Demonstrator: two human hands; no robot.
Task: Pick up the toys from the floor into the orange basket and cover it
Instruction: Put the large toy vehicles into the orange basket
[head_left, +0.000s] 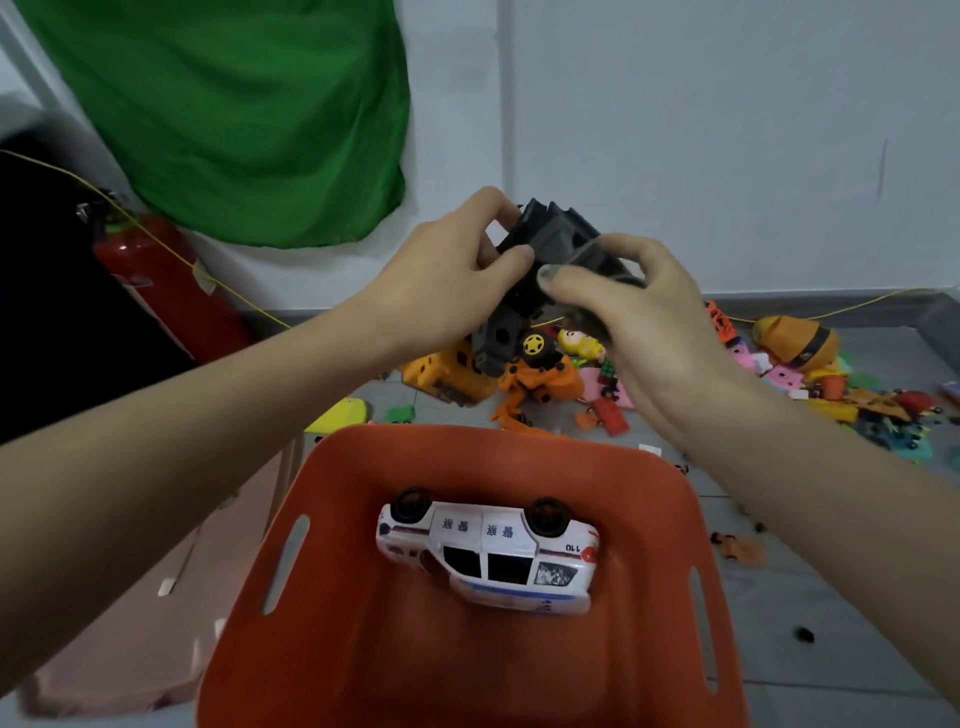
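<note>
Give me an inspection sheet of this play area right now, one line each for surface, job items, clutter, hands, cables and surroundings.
Surface: grey floor, littered with small bits.
Job's things: orange basket open, no cover seen; white police car inside, wheels up.
Clutter: toy pile beyond the basket, including an orange truck and orange egg-shaped toy.
Grippers: left hand and right hand both grip a black toy above the pile.
Cables: yellow string along the wall.
Surroundings: green cloth on white wall; red fire extinguisher leaning.
</note>
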